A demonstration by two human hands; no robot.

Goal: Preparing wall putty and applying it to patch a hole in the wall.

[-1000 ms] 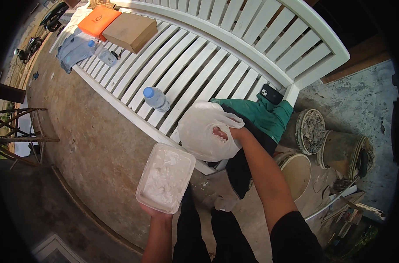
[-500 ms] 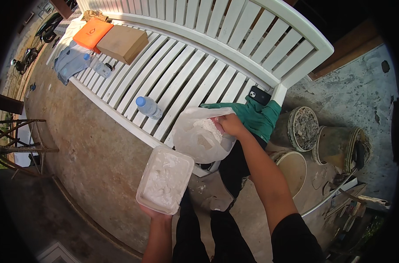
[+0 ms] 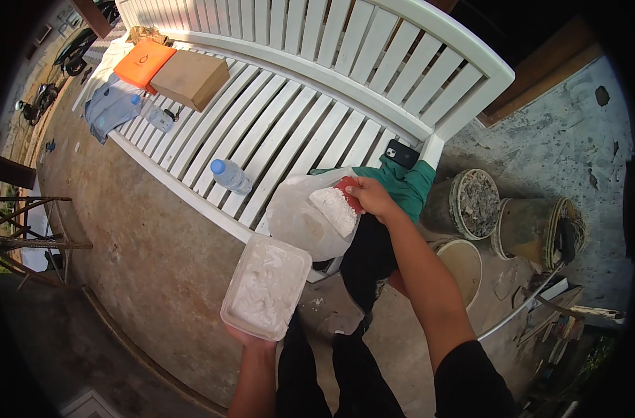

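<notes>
My left hand (image 3: 251, 337) supports a white rectangular plastic tub (image 3: 267, 287) from below at its near edge; whitish paste or wet powder lies inside. In my right hand (image 3: 370, 197) is a red scraper (image 3: 348, 191), gripped between thumb and fingers. White powder (image 3: 333, 210) is heaped on its blade. Just under the scraper, a translucent plastic bag (image 3: 289, 210) with powder in it stands open at the bench's near corner, beyond the tub. The fingers of my left hand are mostly hidden beneath the tub.
The white slatted bench (image 3: 282, 129) holds a water bottle (image 3: 231, 177), a green cloth (image 3: 416, 188) with a phone (image 3: 402, 153), a cardboard box (image 3: 190, 80) and an orange pouch (image 3: 143, 64). Dirty buckets (image 3: 475, 204) stand right of the bench, near a pale hose (image 3: 516, 311).
My right hand has lifted the scraper up out of the bag, and its powder load now shows. The tub stays nearly in place in my left hand.
</notes>
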